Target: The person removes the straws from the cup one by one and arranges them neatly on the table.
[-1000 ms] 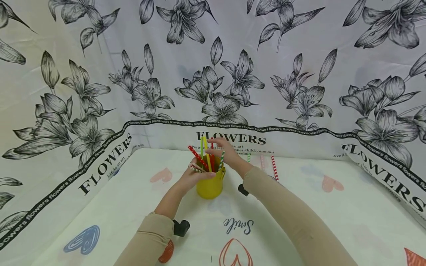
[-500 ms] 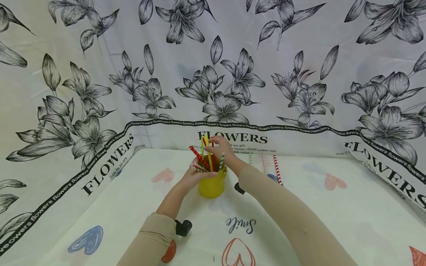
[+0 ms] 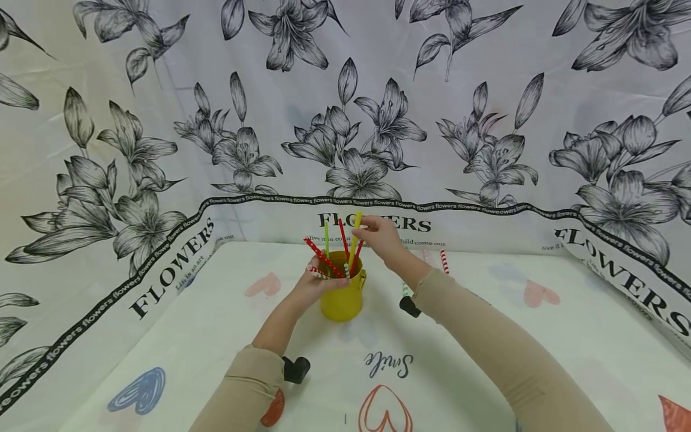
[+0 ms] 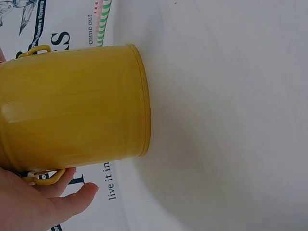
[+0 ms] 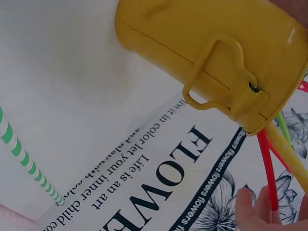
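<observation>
A yellow bucket [image 3: 342, 305] with small side handles stands upright on the table, holding several paper straws. My left hand [image 3: 310, 290] grips it by the rim, its thumb across the front. In the left wrist view, the bucket wall [image 4: 72, 106] fills the left side, with my left hand [image 4: 29, 204] beside one handle. My right hand [image 3: 384, 241] pinches the upper part of a yellow dotted straw [image 3: 354, 245], whose lower end is inside the bucket. Red straws [image 5: 268, 173] lean beside it near my right fingers. A red dotted straw [image 3: 320, 253] and a green straw [image 3: 326, 235] stand farther left.
To the right of the bucket, a red-and-white striped straw [image 3: 444, 261] lies on the heart-printed tablecloth [image 3: 486, 312]. A green-and-white striped straw [image 5: 21, 156] and a pink one [image 5: 17, 219] lie near it. A flower-print curtain [image 3: 345, 150] hangs behind.
My right hand has moved rightward with the yellow straw, which now leans at the bucket's right side. The green striped straw in the bucket has shifted left. My left hand keeps its grip.
</observation>
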`<action>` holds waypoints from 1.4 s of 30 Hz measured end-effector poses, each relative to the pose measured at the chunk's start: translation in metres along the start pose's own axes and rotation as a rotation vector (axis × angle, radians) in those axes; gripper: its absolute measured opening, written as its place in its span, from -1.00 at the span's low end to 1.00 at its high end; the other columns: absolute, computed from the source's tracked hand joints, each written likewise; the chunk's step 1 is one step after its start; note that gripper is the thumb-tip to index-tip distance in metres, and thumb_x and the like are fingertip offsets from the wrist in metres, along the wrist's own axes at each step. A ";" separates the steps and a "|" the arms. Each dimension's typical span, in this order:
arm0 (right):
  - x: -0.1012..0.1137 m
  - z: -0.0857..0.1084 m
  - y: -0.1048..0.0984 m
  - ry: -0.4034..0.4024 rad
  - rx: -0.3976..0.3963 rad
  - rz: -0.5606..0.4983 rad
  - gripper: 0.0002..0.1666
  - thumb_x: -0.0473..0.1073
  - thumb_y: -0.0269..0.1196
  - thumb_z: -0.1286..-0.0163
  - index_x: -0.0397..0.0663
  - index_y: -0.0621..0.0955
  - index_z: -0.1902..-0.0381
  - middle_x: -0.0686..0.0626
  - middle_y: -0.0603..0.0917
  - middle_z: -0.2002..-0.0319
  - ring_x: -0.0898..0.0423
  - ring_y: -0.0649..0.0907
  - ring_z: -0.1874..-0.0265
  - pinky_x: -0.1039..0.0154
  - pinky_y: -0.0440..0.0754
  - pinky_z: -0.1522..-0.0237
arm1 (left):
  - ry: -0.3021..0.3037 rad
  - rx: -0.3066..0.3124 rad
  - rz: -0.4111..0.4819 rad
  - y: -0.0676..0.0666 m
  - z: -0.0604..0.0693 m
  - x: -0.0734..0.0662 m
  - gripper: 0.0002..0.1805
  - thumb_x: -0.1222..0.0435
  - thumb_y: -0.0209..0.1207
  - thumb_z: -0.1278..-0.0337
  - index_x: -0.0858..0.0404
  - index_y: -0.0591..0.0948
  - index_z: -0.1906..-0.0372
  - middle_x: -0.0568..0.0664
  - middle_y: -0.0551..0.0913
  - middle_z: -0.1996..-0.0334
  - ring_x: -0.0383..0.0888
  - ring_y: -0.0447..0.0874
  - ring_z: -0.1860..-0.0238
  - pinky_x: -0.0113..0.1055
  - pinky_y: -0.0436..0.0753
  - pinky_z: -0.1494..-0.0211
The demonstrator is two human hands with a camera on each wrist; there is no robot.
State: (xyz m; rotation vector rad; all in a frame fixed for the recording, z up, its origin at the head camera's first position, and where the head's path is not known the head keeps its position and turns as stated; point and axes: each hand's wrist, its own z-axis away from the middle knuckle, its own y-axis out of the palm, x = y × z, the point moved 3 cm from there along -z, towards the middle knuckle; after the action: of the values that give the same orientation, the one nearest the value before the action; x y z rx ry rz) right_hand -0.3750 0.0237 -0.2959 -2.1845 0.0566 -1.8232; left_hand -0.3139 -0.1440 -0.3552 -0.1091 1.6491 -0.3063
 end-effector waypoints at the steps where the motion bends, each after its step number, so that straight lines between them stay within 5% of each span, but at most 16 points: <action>1: 0.001 0.001 -0.002 -0.002 0.001 -0.012 -0.50 -0.21 0.26 -0.38 -0.25 0.51 -0.24 -0.21 0.58 -0.11 -0.12 0.57 -0.09 -0.03 0.53 -0.14 | -0.001 -0.004 -0.004 0.000 0.000 0.000 -0.16 0.25 0.36 -0.07 0.28 0.18 -0.39 0.19 0.31 -0.35 0.15 0.18 -0.38 0.23 0.10 -0.41; 14: 0.018 0.012 -0.038 -0.005 -0.005 -0.075 -0.65 -0.20 0.26 -0.38 -0.17 0.61 -0.09 -0.10 0.66 -0.06 -0.03 0.52 -0.16 -0.10 0.30 -0.33 | -0.049 0.014 0.001 0.000 0.000 -0.006 -0.12 0.28 0.36 -0.04 0.29 0.14 -0.41 0.21 0.28 -0.37 0.16 0.15 -0.38 0.25 0.04 -0.41; 18: 0.025 0.017 -0.052 -0.010 -0.015 -0.087 -0.66 -0.15 0.27 -0.38 -0.09 0.62 -0.09 -0.02 0.69 -0.01 -0.01 0.50 -0.13 -0.11 0.33 -0.27 | -0.034 0.006 -0.009 0.000 -0.005 0.002 -0.12 0.23 0.37 -0.04 0.22 0.15 -0.41 0.16 0.29 -0.37 0.14 0.14 -0.38 0.27 0.03 -0.41; 31: 0.046 0.026 -0.095 -0.097 -0.021 -0.206 -0.48 -0.19 0.18 -0.45 -0.08 0.44 -0.34 0.07 0.73 0.06 0.12 0.65 0.03 0.03 0.45 -0.19 | -0.071 -0.011 -0.054 -0.003 -0.004 0.005 -0.02 0.20 0.37 -0.03 0.24 0.03 -0.46 0.18 0.12 -0.44 0.16 0.01 -0.43 0.27 0.00 -0.42; 42: 0.045 0.039 -0.123 -0.156 -0.111 -0.093 -0.49 -0.20 0.25 -0.40 -0.14 0.43 -0.27 0.25 0.72 0.35 0.18 0.66 0.19 0.25 0.56 -0.01 | -0.103 -0.014 -0.053 -0.001 -0.004 0.003 0.02 0.22 0.37 -0.01 0.21 0.00 -0.49 0.18 0.15 -0.44 0.16 0.03 -0.44 0.26 0.02 -0.42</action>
State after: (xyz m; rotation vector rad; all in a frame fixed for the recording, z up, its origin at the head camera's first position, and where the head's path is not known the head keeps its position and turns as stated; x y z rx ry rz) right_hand -0.3482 0.1395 -0.2285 -2.4375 0.0235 -1.7280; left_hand -0.3181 -0.1451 -0.3571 -0.1763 1.5478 -0.3245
